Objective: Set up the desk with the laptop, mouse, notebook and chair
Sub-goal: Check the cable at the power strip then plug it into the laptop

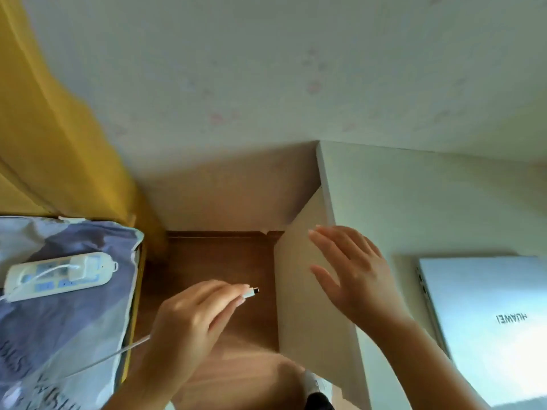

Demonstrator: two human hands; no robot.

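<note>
— Looking down from the head camera, I see my left hand point(189, 324) pinched shut on a white cable plug point(251, 292), thumb and fingertips closed around its body. The metal tip sticks out past the fingers and points right, toward the side panel of the counter point(307, 306).

— And the cable's run?

— The white cable point(118, 355) leaves the back of that hand and slants down to the left, so its long axis goes from lower left up to the plug at the right. It crosses over the blue and grey bedding point(68, 315) on the bed at the left.

— Where is the laptop?

— The laptop point(485, 329) lies closed and flat on the counter at the right, silver lid up. Its logo reads upside down from my side. The long side I can see runs roughly away from me, and its left edge, the one with the ports, faces the plug, though they are well apart.

— Your other hand?

— My right hand point(355, 273) is open, fingers spread and holding nothing, hovering over the counter's left edge between the plug and the laptop. I cannot tell whether it touches the surface.

— Anything else?

— A white power strip point(59, 275) rests on the bedding with a white adapter plugged in. A yellow curtain point(44, 128) hangs behind the bed, and wooden floor point(219, 261) shows between bed and counter.
</note>
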